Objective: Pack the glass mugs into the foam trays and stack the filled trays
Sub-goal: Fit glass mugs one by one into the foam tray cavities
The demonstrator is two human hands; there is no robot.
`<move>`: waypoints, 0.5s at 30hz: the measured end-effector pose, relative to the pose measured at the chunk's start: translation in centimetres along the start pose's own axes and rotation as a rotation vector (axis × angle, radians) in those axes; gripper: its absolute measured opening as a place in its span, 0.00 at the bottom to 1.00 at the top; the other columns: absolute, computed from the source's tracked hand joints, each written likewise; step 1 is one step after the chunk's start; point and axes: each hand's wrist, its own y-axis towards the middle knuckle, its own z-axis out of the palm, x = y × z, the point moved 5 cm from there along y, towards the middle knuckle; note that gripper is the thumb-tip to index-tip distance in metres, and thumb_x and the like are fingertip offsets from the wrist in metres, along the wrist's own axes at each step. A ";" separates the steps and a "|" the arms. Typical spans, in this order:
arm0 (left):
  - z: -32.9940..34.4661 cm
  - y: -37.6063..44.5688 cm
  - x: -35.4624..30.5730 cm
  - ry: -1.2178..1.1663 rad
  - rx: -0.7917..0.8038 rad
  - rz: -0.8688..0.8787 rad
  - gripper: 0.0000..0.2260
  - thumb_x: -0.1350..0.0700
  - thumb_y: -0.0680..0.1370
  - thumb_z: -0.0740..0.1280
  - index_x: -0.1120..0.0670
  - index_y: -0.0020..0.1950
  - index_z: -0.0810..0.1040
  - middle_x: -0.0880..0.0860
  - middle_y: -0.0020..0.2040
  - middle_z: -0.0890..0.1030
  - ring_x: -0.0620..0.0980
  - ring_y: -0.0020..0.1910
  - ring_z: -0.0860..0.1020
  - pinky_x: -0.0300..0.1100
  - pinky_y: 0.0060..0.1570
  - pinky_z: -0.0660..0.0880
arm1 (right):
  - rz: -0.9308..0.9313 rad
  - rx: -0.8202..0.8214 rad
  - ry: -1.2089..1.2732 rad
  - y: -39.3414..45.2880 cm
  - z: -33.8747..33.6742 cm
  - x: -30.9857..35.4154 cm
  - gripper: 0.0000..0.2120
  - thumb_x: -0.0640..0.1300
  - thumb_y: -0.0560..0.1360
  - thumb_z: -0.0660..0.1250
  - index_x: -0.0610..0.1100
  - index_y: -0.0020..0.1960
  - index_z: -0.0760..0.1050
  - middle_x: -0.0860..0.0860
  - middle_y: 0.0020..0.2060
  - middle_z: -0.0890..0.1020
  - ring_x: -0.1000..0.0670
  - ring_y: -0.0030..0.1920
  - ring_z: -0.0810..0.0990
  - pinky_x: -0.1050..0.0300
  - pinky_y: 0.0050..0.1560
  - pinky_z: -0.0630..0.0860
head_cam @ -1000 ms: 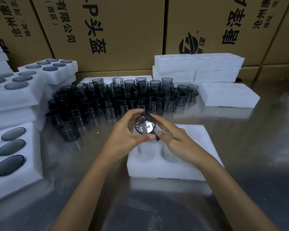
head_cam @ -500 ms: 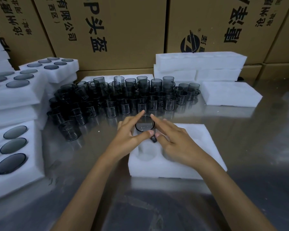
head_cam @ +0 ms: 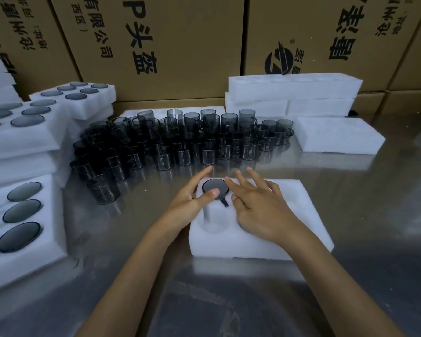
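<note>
A smoked-glass mug [head_cam: 215, 186] is being seated in the foam tray [head_cam: 301, 215]'s far-left pocket. It is being pressed by the left hand [head_cam: 190, 203]'s straight thumb, while the right hand [head_cam: 258, 205], fingers spread, is being rested just beside it.

Printed in black on cardboard boxes [head_cam: 170, 45] behind the table: "头盔", "有限公司". Rightward box [head_cam: 326, 32] marked "唐泽", round logo with ®.

Both bare forearms reach forward from the bottom of the view and converge toward the middle. The left hand [head_cam: 188, 203] lies palm down with its fingers straight and its thumb stretched to the right, the thumb tip pressing downward. The right hand [head_cam: 258, 210] is also palm down, just beside the left, fingers spread and extended forward, the thumb tucked inward toward the left thumb.
</note>
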 end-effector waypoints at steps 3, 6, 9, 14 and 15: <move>-0.1 0.2 0.1 -0.028 -0.015 -0.016 0.26 0.47 0.71 0.74 0.30 0.66 0.72 0.36 0.66 0.75 0.43 0.68 0.72 0.46 0.68 0.70 | 0.017 0.039 0.019 0.1 0.0 -0.3 0.25 0.50 0.84 0.48 0.58 0.80 0.51 0.55 0.81 0.50 0.55 0.79 0.40 0.50 0.76 0.40; -0.3 0.3 0.3 -0.106 -0.044 -0.042 0.29 0.45 0.65 0.77 0.35 0.65 0.75 0.41 0.61 0.80 0.45 0.64 0.77 0.47 0.64 0.74 | 0.019 0.051 0.050 0.2 0.0 -0.5 0.24 0.51 0.84 0.48 0.59 0.80 0.52 0.57 0.80 0.51 0.56 0.79 0.44 0.51 0.76 0.40; -0.4 0.2 0.5 -0.124 -0.040 -0.035 0.24 0.46 0.68 0.78 0.37 0.63 0.77 0.41 0.57 0.82 0.42 0.58 0.80 0.40 0.55 0.77 | 0.027 0.047 0.093 0.4 -0.4 -0.7 0.23 0.52 0.83 0.52 0.61 0.78 0.58 0.58 0.79 0.56 0.55 0.79 0.49 0.51 0.75 0.42; -1.3 0.2 0.6 -0.161 -0.301 -0.006 0.06 0.50 0.78 0.70 0.44 0.54 0.83 0.43 0.49 0.85 0.42 0.51 0.83 0.36 0.49 0.77 | 0.154 -0.026 0.343 4.5 -3.3 -1.6 0.21 0.48 0.79 0.62 0.58 0.72 0.70 0.55 0.65 0.79 0.51 0.68 0.73 0.50 0.72 0.65; -1.4 0.3 0.6 -0.174 -0.357 -0.003 0.06 0.51 0.79 0.68 0.47 0.52 0.83 0.45 0.48 0.85 0.45 0.50 0.83 0.35 0.46 0.77 | 0.168 -0.029 0.338 6.0 -3.7 -1.6 0.24 0.46 0.79 0.61 0.57 0.73 0.68 0.54 0.61 0.80 0.49 0.65 0.76 0.51 0.69 0.69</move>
